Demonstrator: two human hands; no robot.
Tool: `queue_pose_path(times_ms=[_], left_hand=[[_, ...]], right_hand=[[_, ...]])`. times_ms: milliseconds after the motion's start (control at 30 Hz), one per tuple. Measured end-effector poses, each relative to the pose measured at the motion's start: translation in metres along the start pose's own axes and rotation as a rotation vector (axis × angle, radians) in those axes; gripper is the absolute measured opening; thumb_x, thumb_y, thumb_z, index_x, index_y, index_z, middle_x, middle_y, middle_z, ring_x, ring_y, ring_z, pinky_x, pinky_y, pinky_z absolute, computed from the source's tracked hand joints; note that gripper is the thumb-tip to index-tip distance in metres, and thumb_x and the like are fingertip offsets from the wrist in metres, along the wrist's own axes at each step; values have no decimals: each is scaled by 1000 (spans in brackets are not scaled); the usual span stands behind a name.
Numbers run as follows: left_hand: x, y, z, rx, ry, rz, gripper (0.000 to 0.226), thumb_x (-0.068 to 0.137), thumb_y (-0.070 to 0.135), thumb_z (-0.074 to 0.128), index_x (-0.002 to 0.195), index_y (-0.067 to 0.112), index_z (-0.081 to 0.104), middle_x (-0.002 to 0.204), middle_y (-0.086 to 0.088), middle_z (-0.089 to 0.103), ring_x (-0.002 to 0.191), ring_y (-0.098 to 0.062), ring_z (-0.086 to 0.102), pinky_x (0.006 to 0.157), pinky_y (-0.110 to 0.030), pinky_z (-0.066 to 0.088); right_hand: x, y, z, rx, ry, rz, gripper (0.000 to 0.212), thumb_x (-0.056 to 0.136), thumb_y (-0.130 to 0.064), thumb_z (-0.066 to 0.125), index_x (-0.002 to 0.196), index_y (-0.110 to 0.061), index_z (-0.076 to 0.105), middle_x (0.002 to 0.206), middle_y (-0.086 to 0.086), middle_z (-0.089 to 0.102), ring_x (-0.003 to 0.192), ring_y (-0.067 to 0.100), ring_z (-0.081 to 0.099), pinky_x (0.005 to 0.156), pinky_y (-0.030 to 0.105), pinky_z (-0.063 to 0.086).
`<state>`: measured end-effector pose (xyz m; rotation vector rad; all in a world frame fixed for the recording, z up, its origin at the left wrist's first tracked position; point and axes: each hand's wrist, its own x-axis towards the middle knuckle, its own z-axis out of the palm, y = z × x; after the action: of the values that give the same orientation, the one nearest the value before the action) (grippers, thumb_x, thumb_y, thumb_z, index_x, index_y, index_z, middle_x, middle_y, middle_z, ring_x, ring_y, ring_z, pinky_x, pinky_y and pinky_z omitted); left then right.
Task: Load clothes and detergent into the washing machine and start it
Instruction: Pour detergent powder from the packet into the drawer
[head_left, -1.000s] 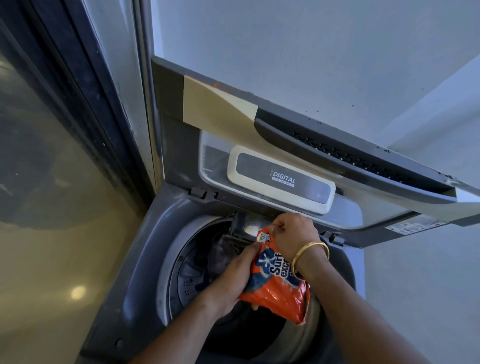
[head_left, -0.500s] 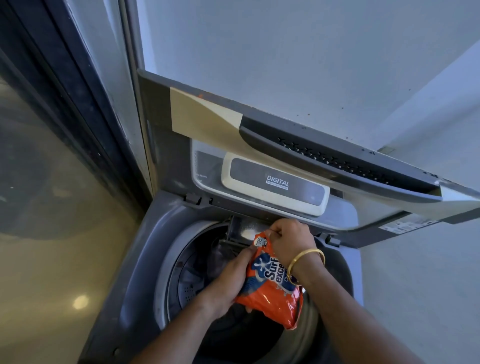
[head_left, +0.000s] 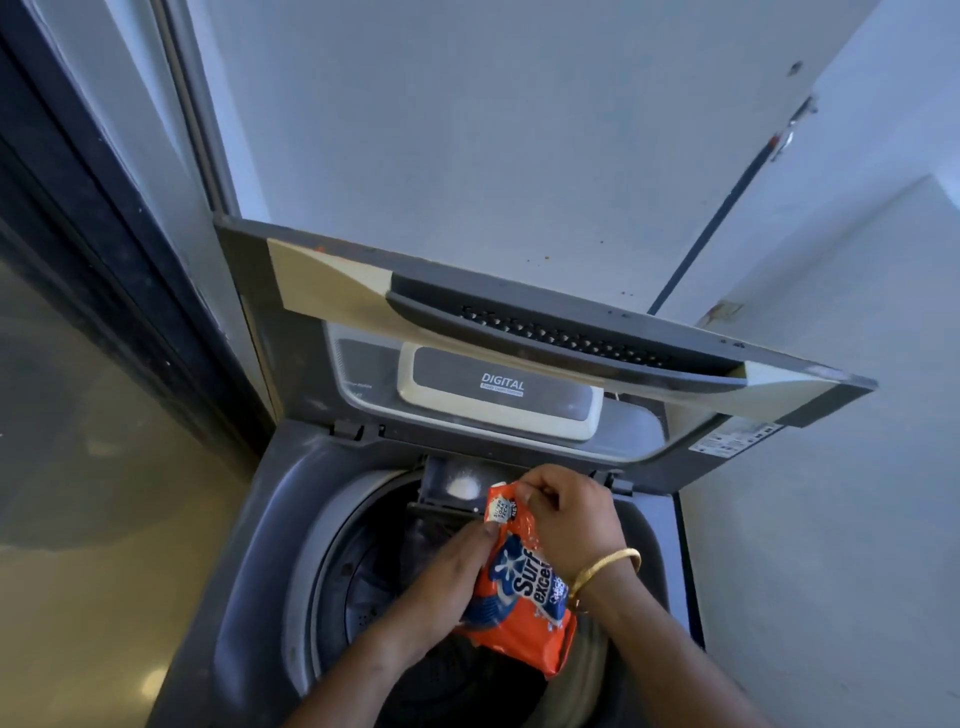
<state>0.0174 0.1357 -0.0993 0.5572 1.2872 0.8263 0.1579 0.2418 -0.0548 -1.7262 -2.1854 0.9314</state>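
An orange and blue detergent packet (head_left: 524, 592) hangs over the open drum (head_left: 363, 571) of a grey top-loading washing machine (head_left: 270, 519). My right hand (head_left: 569, 517) pinches the packet's top corner. My left hand (head_left: 449, 577) grips its left side. A small heap of white powder (head_left: 462, 487) lies in the pulled-out detergent drawer (head_left: 441, 501) at the drum's back rim, just left of the packet's mouth. Dark clothes show dimly inside the drum.
The raised lid (head_left: 519, 322) leans against the white wall behind the machine, with its digital panel (head_left: 501, 392) facing me. A dark door frame (head_left: 104, 234) and glass pane (head_left: 78, 467) stand at the left. A white wall (head_left: 831, 519) closes the right side.
The camera has tilted, so the machine sits lower in view. Both hands stay on the packet by the drawer, and the powder heap now shows plainly.
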Motion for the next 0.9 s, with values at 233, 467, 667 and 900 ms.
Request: queue_pose_path(times_ms=[233, 467, 667, 900], left_hand=[[-31, 27, 49, 210, -16, 182, 27, 121, 41, 42, 139, 39, 62, 128, 14, 83, 120, -8, 81, 107, -33, 63], [-71, 72, 181, 341, -130, 360, 27, 112, 66, 49, 133, 59, 65, 134, 10, 81, 125, -10, 79, 115, -39, 60], [-103, 102, 336, 419, -301, 461, 30, 100, 63, 48, 123, 63, 67, 118, 25, 83, 111, 0, 82, 96, -20, 63], [-118, 112, 547, 466, -620, 543, 43, 104, 63, 64, 137, 37, 68, 131, -4, 83, 123, -28, 82, 116, -53, 60]], right_hand=[[-52, 18, -63, 129, 171, -130, 15, 99, -20, 74, 94, -34, 77, 83, -28, 70, 87, -5, 68, 74, 10, 50], [-141, 66, -194, 148, 415, -199, 17, 97, -16, 77, 91, -32, 77, 83, -25, 72, 89, -1, 70, 74, 13, 57], [-231, 131, -318, 41, 678, -184, 13, 96, -18, 76, 92, -31, 77, 79, -27, 71, 77, 1, 69, 71, 14, 52], [-361, 225, -456, -138, 995, -67, 12, 97, -12, 72, 99, -21, 80, 93, -6, 81, 84, 16, 74, 78, 42, 64]])
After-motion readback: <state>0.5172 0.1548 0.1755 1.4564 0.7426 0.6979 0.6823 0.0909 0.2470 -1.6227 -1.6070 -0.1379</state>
